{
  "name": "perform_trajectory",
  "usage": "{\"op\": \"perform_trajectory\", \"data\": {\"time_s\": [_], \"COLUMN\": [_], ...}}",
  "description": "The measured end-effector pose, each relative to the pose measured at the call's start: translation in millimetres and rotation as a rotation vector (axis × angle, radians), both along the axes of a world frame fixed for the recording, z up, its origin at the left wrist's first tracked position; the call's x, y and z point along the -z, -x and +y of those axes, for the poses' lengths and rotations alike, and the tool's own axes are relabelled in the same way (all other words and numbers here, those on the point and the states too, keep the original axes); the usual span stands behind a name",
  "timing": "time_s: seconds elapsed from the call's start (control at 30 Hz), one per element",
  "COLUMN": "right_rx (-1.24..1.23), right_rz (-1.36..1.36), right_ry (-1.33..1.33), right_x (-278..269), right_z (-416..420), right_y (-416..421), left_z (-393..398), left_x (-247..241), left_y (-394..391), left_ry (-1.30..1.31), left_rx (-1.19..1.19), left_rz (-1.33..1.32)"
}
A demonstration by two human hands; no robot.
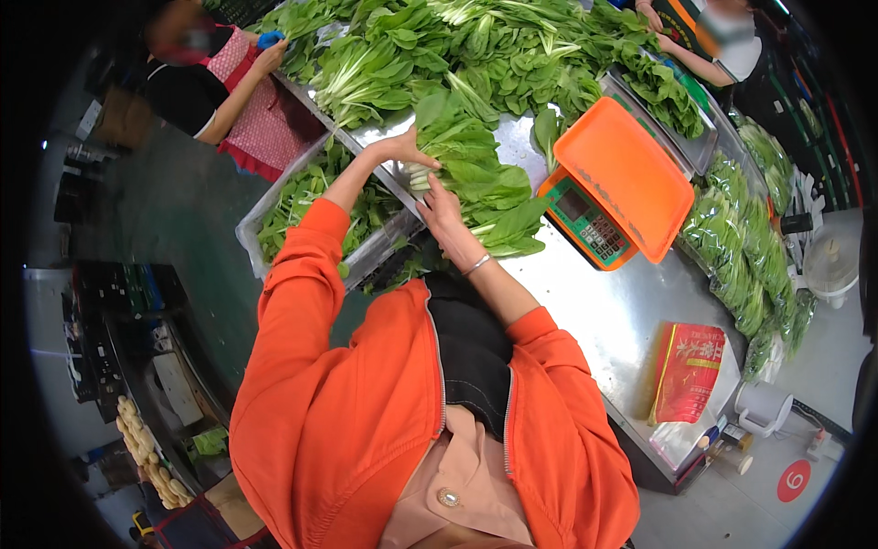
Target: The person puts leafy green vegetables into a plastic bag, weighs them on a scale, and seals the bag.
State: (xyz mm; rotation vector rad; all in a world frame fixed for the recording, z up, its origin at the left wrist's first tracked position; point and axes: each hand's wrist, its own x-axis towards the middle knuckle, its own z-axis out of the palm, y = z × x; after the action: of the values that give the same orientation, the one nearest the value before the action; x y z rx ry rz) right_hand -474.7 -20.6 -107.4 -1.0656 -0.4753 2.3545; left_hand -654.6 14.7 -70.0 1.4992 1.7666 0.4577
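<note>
Leafy greens with pale stems (473, 161) lie in a bunch on the steel table (583, 322). Both hands are at its stem ends. My left hand (405, 152) curves round the far side of the stems, thumb and fingers spread. Just nearer, my right hand (442, 209), with a silver bangle at the wrist, rests against the stems and leaves with fingers partly curled. How firmly either hand grips cannot be told. More loose greens (370, 75) are heaped beyond. An orange weighing scale with a tray (624, 178) stands to the right.
A plastic-lined crate of greens (302, 213) is below the table's left edge. Bagged greens (734, 240) line the right edge, near a red printed bag (688, 370) and a white mug-like container (763, 408). A person in a pink apron (254, 103) stands upper left, another person (713, 41) upper right.
</note>
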Motion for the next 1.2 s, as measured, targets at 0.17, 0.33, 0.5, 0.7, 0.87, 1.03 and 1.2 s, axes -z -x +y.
{"op": "perform_trajectory", "data": {"time_s": [0.17, 0.33, 0.5, 0.7, 0.87, 1.03, 1.2], "right_rx": [0.095, 0.069, -0.011, 0.129, 0.006, 0.174, 0.322], "right_rz": [-0.088, -0.155, -0.204, -0.235, -0.322, -0.389, -0.665], "right_ry": [0.004, 0.015, -0.061, -0.620, -0.903, -1.165, -1.305], "right_x": [11, 8, -12, -1, -70, -128, -172], "right_z": [10, 35, 42, 39, 39, 68, 103], "right_y": [31, 44, 41, 50, 4, -70, -177], "left_z": [8, 10, 1, -36, -49, -5, 47], "left_x": [-7, -25, -36, -48, -50, -90, -141], "left_y": [9, -3, -6, -24, -51, -116, -220], "left_ry": [0.154, 0.104, 0.118, 0.016, -0.346, -0.512, -0.420], "left_rx": [-0.110, -0.073, -0.100, -0.455, -0.537, -0.392, -0.235], "left_rz": [-0.111, -0.225, -0.438, -0.650, -0.867, -0.701, -0.642]}}
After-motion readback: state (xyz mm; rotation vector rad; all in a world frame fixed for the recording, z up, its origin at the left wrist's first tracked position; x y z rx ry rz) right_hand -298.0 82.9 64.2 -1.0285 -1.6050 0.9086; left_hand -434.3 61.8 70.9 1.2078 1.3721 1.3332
